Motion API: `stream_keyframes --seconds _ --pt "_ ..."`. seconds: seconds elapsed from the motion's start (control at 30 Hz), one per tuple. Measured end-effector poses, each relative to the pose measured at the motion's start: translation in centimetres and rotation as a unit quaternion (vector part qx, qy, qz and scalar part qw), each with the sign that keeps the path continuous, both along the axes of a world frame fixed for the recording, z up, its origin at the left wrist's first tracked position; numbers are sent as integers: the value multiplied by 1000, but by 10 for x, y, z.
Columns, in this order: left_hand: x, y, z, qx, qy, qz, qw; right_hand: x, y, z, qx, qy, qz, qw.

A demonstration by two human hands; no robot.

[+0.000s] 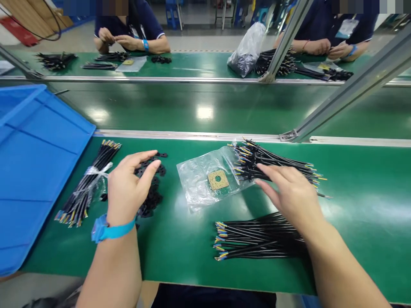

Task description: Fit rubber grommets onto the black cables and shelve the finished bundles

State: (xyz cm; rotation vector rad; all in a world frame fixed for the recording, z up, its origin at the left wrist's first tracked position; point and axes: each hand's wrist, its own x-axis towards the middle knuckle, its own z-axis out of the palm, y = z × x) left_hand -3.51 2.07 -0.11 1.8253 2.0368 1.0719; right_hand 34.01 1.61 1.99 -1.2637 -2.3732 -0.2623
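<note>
My left hand [130,182], with a blue wrist strap, hovers over a heap of small black plastic parts [150,199]. Its thumb and forefinger are apart with nothing between them. On the right, my right hand [295,192] is at the near edge of a pile of black cables [279,160] with stripped, coloured wire ends. A gap shows between its thumb and forefinger, and I see nothing held there. Black pieces sit on these cables near their left ends. Closer to me lies a second row of black cables [257,237], partly covered by my right forearm.
A tan square pad with a round hole [212,185] lies on a clear plastic bag [195,192]. A tied cable bundle [88,184] lies beside a blue bin [38,171] at left. Metal frame bars [192,134] border the far side, where two people work.
</note>
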Motion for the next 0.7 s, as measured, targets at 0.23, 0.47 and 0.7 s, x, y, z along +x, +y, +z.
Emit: stream_keyframes --seconds 0.23,0.47,0.7 --pt "-12 10 -14 -155 217 -25 963 -7 -24 16 -315 -29 159 935" --pt "-6 17 -35 -208 239 -15 948 -31 -55 19 -339 -158 193 907" --pt "5 12 -31 -175 160 -71 969 -38 -64 19 -316 -175 221 906"
